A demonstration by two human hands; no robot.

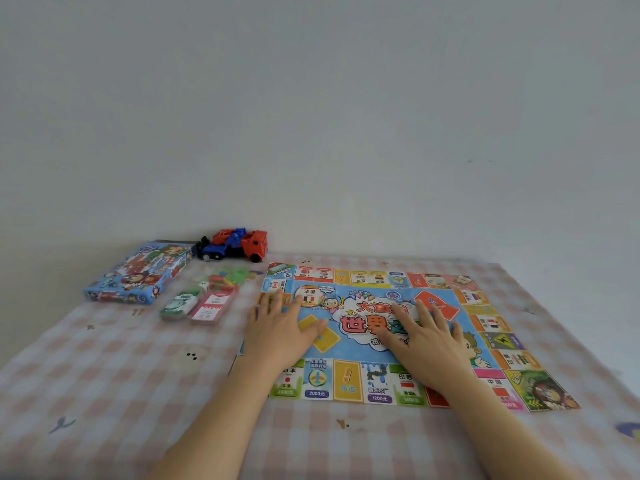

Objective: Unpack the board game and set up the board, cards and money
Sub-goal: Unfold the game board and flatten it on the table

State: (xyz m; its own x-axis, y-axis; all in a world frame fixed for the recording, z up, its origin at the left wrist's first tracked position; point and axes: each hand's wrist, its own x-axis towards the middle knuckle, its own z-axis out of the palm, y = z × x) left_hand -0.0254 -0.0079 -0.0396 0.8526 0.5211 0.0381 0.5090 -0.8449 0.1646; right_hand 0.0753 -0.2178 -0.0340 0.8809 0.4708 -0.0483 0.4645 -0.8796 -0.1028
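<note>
The colourful paper game board [498,344] lies unfolded and flat on the pink checked cloth [121,375]. My left hand [280,327] presses flat on the board's left part, fingers straight. My right hand [426,337] presses flat on its middle, fingers spread. Left of the board lie a wrapped green stack of money [180,303] and a wrapped red-and-white card pack [209,306], side by side. Behind them sits a clear bag of small plastic pieces and dice [221,277]. The blue game box [138,271] lies closed at the far left.
A red and blue toy truck [239,244] stands against the white wall behind the box and the bag. The cloth runs on in front of the board and to its left. The board's right edge lies near the cloth's right side.
</note>
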